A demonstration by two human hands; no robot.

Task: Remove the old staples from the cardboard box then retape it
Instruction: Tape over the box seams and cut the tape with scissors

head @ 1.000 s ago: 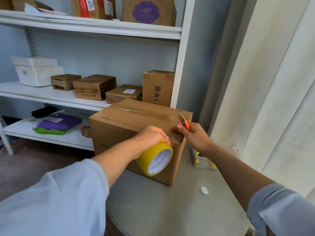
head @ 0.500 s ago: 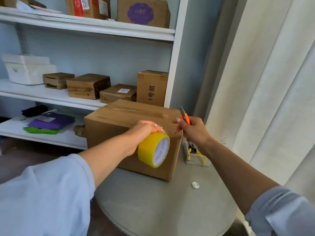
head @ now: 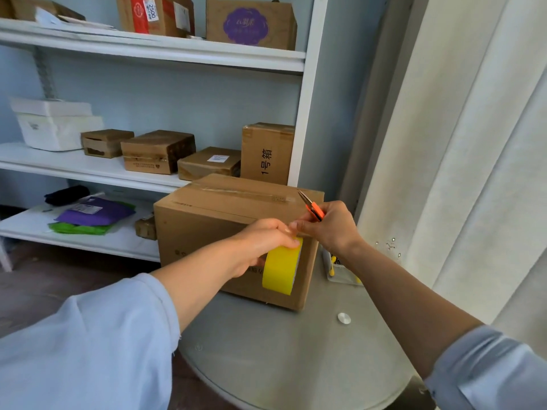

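1. Left hand (head: 263, 238) is gripping the yellow tape roll (head: 281, 266) against the cardboard box (head: 207, 229) near face.
2. Right hand (head: 331, 226) is curling around orange snips (head: 313, 208), fingertips pinching at the top edge, touching the left's.
3. Tape is likely light, sticky; hold by the rim.
4. Count: one box in hand, one roll, one snips.

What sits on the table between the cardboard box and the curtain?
In the head view, a clear tray of yellow-handled tools, partly hidden behind the right hand.
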